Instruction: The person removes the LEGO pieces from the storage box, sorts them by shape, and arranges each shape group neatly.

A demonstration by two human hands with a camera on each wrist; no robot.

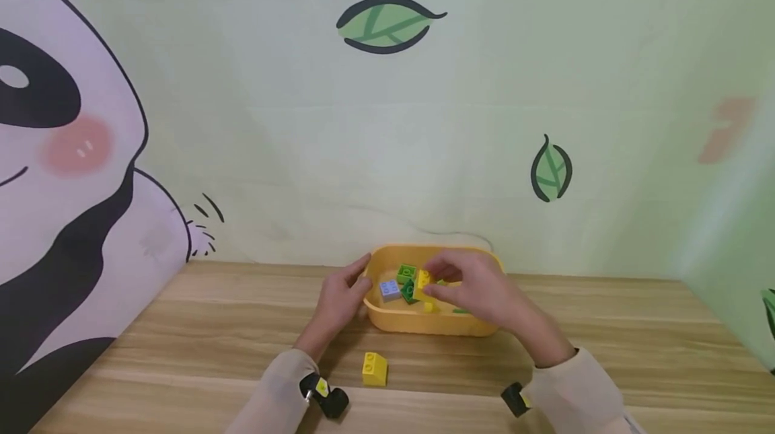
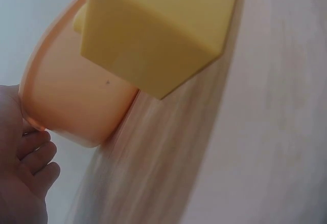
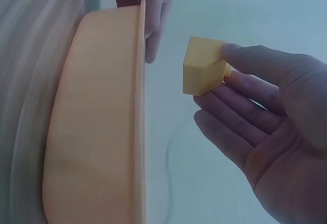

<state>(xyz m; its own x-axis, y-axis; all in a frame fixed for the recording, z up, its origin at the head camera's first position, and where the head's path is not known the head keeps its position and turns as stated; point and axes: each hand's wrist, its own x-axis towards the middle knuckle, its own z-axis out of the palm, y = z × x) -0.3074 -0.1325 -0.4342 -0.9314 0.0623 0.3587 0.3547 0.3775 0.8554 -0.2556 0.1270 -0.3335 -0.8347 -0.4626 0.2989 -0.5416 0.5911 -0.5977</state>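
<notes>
Being pinched between thumb and fingertips of the right hand (image 1: 478, 293), a yellow brick (image 1: 423, 281) is being held just above the inside of the yellow tub (image 1: 387, 318), clear of the other pieces. In the tub, a lilac brick (image 1: 389, 289) and two green bricks (image 1: 407, 273) are lying loose in a small heap. The tub's left rim is being steadied by the left hand (image 1: 342, 299), its thumb hooked over the edge. A second yellow brick (image 1: 374, 368) is standing apart on the wooden table (image 1: 181, 340), nearer the person. Judging by this, a brick is being lifted out; the next move calls for clearing the rim without tipping the tub.
</notes>
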